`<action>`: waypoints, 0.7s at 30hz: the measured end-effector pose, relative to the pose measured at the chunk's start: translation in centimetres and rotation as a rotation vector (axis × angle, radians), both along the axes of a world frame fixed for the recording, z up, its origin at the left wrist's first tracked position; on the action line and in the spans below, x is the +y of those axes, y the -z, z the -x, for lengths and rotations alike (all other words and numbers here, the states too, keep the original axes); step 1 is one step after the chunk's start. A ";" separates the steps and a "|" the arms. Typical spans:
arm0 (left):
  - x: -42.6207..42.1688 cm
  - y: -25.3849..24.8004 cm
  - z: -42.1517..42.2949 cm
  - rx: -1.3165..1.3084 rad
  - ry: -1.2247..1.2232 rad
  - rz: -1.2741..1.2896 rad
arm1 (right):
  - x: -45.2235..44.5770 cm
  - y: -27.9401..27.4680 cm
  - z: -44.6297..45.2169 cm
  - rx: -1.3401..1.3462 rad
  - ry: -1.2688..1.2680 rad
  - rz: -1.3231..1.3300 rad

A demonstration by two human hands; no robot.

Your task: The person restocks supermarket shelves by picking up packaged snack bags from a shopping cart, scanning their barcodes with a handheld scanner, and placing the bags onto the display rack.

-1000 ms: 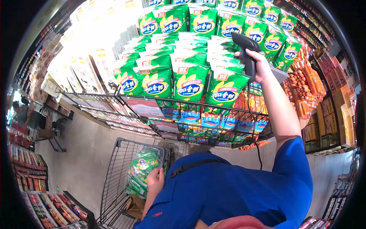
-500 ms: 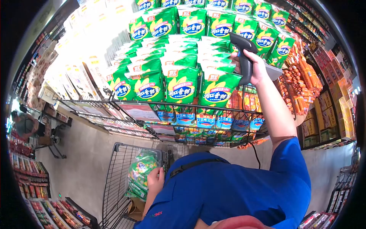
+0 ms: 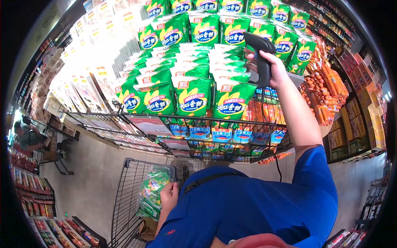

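The right grip (image 3: 273, 71) is clenched around a black scanner (image 3: 259, 45), with green packets (image 3: 192, 98) in a wire rack (image 3: 182, 117) beside it and a cable (image 3: 278, 170) hanging below. The left grip (image 3: 169, 195) meets a clear bag (image 3: 154, 187) in the cart (image 3: 144, 163); whether it grasps the bag, I cannot tell.

Some fingers of my R hand (image 3: 276, 71) are hidden behind the scanner (image 3: 263, 72); can't tell if my L hand (image 3: 168, 195) grips the clear bag (image 3: 154, 188). Top green pkts (image 3: 205, 5) cut off by view's edge, ditto cart (image 3: 144, 162) btm. Price card (image 3: 152, 126) txt blurry, white pkgs (image 3: 103, 47) washed out. Cord's (image 3: 278, 167) lower end hidden.
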State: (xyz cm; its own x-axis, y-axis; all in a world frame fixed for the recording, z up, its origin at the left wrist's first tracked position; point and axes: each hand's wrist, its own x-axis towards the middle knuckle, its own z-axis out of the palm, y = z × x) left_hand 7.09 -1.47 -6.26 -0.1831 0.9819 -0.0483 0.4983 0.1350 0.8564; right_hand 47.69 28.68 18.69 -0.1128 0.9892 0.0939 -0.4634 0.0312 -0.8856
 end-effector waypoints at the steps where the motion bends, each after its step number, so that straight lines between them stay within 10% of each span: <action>1: 0.0 0.0 -0.1 -0.018 -0.007 0.001 | 0.1 -0.3 0.0 -0.037 0.023 -0.021; 21: -0.3 1.2 -0.9 -0.092 -0.070 0.011 | 3.3 -1.1 -0.3 -0.578 -0.089 -0.025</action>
